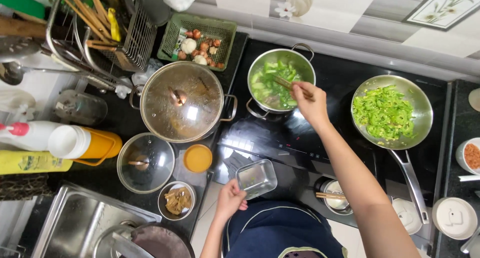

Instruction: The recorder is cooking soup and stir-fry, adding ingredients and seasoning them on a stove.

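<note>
On the hob (pixel 345 78), the pot (pixel 281 79) stands left of the frying pan (pixel 391 111) — chopsticks (pixel 286 83) reach into the pot. Left of it, on the bench (pixel 125 118), sits the lidded pot (pixel 181 101); behind that, a basket (pixel 197 40). Nearest the person — a small tray (pixel 256 178).

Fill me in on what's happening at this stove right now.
A person stands at a black cooktop. Their right hand holds chopsticks dipped into a small steel pot of green vegetables. Their left hand holds an empty rectangular metal tray near the counter edge. To the right, a frying pan holds sliced greens. To the left, a large pot with a fogged glass lid sits covered.
</note>
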